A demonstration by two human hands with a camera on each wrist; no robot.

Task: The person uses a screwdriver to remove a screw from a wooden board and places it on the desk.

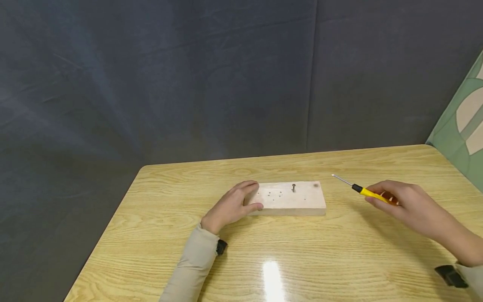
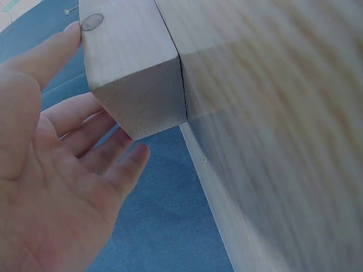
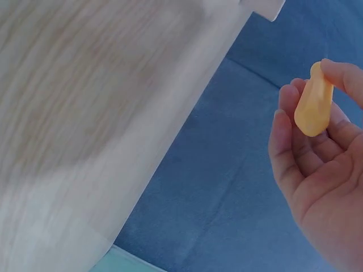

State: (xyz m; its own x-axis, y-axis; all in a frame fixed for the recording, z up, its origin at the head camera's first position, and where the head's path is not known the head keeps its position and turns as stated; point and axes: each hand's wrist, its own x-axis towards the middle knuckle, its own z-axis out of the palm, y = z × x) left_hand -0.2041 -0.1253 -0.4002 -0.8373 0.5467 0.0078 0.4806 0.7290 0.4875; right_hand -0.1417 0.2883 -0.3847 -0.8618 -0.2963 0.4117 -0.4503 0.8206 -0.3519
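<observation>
A pale wooden block [image 1: 309, 195] lies flat on the table, its top dotted with several small holes. One screw [image 1: 294, 188] stands upright in it, right of the middle, its head well above the wood. My left hand [image 1: 231, 206] holds the block's left end, thumb along the near edge and fingers toward the far side. In the left wrist view a dark round knot [image 2: 92, 22] shows near the thumb. Off to the right, my right hand [image 1: 411, 205] grips a screwdriver [image 1: 367, 193] by its yellow and black handle. Its metal shaft points up and left toward the block, apart from it.
The wood-grain table [image 1: 158, 251] reaches back to a dark cloth [image 1: 226, 84] hanging behind it. A green patterned surface [image 1: 462, 126] borders the far right side. Light glares off the tabletop at the near middle.
</observation>
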